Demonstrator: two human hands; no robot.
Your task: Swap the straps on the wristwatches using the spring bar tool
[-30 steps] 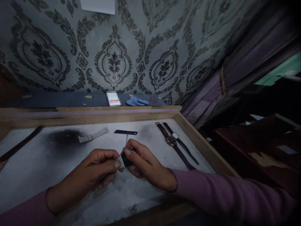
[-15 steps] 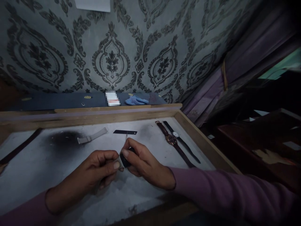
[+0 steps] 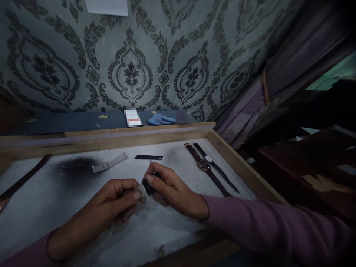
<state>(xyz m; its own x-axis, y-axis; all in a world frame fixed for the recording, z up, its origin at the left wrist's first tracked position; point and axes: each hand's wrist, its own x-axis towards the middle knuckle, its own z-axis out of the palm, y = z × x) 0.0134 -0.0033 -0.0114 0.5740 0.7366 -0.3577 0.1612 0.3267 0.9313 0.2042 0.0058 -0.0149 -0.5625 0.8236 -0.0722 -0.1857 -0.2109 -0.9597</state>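
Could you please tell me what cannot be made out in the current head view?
In the head view:
- Black object: partly hidden by the right hand.
- Pale piece: one end hidden by the left hand.
- Brown strap: lower end cut off by the left edge.
- White packet: print blurred by pixelation.
- White watch dial: too small to read.

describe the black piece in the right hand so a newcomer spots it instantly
Find the wooden-framed tray, then the right hand over its middle. It grips a small black piece, next to a pale piece pinched in the left hand. Unlike the long black strip lying on the white surface beyond, this one is shorter and hand-held.
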